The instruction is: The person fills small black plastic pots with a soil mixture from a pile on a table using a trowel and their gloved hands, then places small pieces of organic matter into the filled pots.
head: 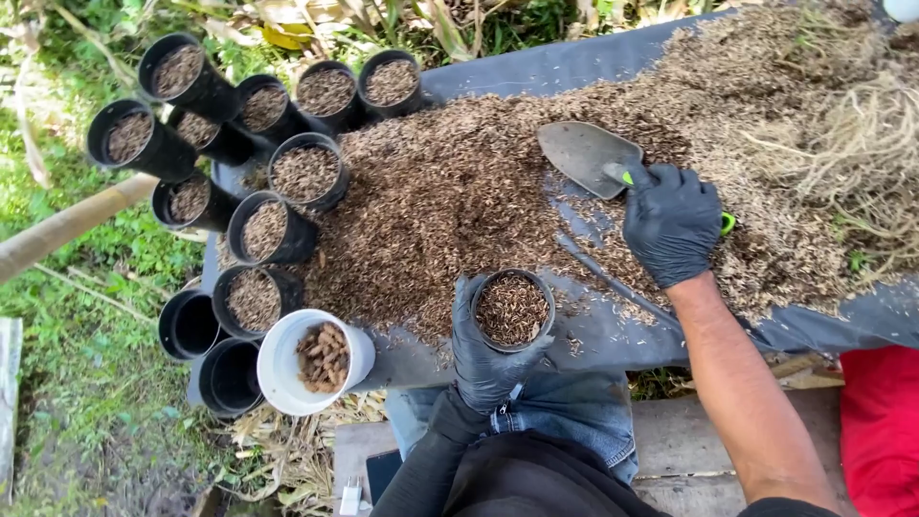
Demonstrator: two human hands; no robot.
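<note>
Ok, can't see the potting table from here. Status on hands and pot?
Left hand gripping filled black pot. Right hand gripping trowel, blade on husk pile. Nothing between trowel and pot.

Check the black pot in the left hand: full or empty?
Full. The black pot, gripped by the gloved left hand, shows brown husk mix up to its rim; it stands upright.

Matt metal trowel, black plastic pot, rough husks.

You have no packages, labels or signs before you | screens: one dark flat phone lies on the wooden bench, bottom centre
</note>
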